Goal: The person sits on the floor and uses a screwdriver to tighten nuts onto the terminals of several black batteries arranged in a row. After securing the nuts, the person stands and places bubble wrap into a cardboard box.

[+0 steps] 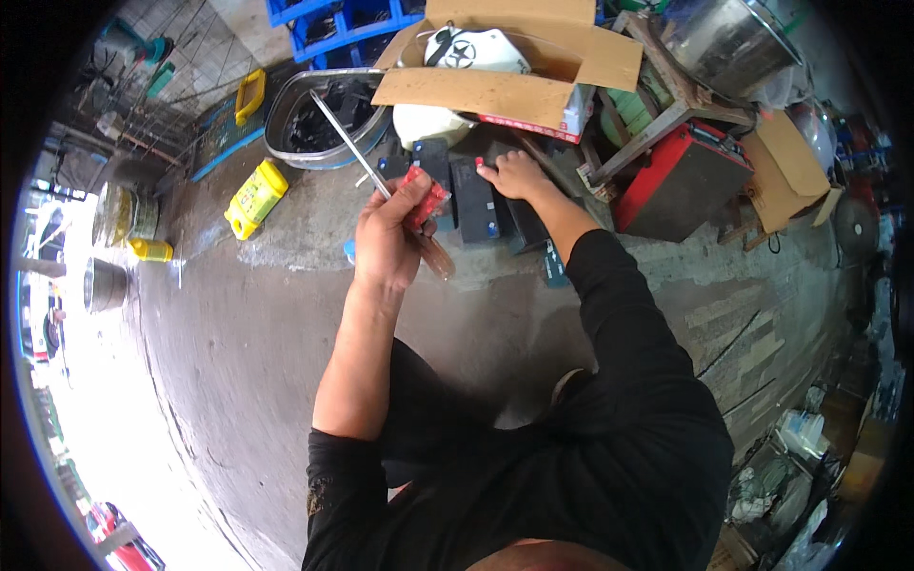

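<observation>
My left hand (388,233) is closed around a screwdriver (350,143) with a long metal shaft pointing up and left and a brownish translucent handle below the fist. A crinkled red packet or piece of plastic (428,202) is pinched in the same hand; its exact kind is unclear. My right hand (519,177) bends over the upper end of a black block-shaped battery (526,226), thumb out to the left and fingers curled. A small red part (480,163) shows by the thumb tip. Another black battery (473,205) with a blue-marked end lies just left, beside several similar blocks.
An oval metal tub (276,124) with dark contents stands behind at left, near a yellow jug (257,198). An open cardboard box (476,88) sits beyond the batteries. To the right are a wooden stool (657,133) bearing a metal pot (733,48) and a red-and-black case (671,186).
</observation>
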### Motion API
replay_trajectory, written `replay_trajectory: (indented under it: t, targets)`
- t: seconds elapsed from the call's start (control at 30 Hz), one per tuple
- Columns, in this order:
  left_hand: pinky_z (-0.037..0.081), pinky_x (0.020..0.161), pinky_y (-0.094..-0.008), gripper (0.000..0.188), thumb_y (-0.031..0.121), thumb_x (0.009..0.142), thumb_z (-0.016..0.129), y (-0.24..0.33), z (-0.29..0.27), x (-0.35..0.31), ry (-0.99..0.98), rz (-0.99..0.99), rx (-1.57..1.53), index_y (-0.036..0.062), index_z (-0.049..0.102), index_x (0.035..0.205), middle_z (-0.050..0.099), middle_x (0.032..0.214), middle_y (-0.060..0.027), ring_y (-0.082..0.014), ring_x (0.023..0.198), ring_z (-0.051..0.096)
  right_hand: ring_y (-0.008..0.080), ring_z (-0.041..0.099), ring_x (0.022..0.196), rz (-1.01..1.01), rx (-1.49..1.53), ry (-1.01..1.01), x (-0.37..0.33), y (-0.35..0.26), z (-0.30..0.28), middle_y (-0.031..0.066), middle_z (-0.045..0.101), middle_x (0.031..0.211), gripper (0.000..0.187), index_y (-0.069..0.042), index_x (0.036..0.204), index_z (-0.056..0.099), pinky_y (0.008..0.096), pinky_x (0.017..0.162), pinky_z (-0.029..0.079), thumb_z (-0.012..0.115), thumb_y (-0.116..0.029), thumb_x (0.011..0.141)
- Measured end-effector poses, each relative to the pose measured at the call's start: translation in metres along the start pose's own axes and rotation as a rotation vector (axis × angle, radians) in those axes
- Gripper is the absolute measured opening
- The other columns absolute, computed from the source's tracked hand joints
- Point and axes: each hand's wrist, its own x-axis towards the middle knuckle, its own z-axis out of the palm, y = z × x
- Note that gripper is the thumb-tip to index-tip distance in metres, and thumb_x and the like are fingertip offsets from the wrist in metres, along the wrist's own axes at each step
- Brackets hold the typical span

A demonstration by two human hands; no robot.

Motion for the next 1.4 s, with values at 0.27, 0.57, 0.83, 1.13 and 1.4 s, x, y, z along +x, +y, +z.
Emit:
replay_trajectory:
  t: [0.27,0.57,0.83,1.13,1.4]
  targets:
    - [0.042,0.060,-0.0264,0.015,0.016,0.090,0.072,-0.020,-0.021,-0.001,-0.048,-0.136,0.042,0.0072,0.064,0.100,0.068,0.087,-0.0035,-0.0141,0.072,0.063,0.0385,0.037,0.142,0.147,-0.015,-0.336,-0.020,-0.018,-0.033,0.0213,0.042,0.151,0.090,-0.004,0.141,0.052,0.0619,0.115,0.023,0.030,-0.077,0.092]
    - [0.043,0.058,-0.0263,0.011,0.018,0.092,0.068,0.002,-0.028,0.029,0.012,-0.033,-0.114,0.0089,0.063,0.096,0.064,0.083,-0.0017,-0.0139,0.072,0.061,0.0405,0.057,0.113,-0.063,0.203,0.219,0.037,-0.077,0.016,0.0209,0.065,0.116,0.070,-0.002,0.110,0.066,0.0484,0.099,0.045,0.035,-0.064,0.098]
    - [0.044,0.057,-0.0260,0.013,0.019,0.091,0.069,0.009,-0.052,0.033,0.083,0.004,-0.117,0.0082,0.064,0.096,0.065,0.081,-0.0011,-0.0127,0.070,0.059,0.0373,0.062,0.112,0.023,0.126,0.127,-0.010,-0.049,0.015,0.0178,0.069,0.112,0.063,-0.004,0.104,0.070,0.0519,0.100,0.044,0.039,-0.058,0.099]
    - [0.043,0.057,-0.0255,0.013,0.014,0.090,0.070,-0.045,-0.010,0.003,-0.084,-0.216,-0.036,0.0064,0.063,0.099,0.069,0.084,-0.0044,-0.0112,0.068,0.061,0.0411,0.054,0.117,-0.158,0.254,0.216,0.090,-0.129,-0.002,0.0181,0.059,0.125,0.055,-0.004,0.120,0.061,0.0512,0.099,0.044,0.054,-0.052,0.094]
    - [0.042,0.061,-0.0262,0.011,0.015,0.092,0.068,-0.004,-0.022,-0.019,0.010,-0.120,-0.110,0.0087,0.063,0.100,0.068,0.086,-0.0017,-0.0102,0.072,0.061,0.0407,0.054,0.115,-0.149,0.215,0.446,0.091,-0.140,0.023,0.0151,0.060,0.122,0.041,-0.011,0.119,0.065,0.0520,0.094,0.048,0.054,-0.044,0.096]
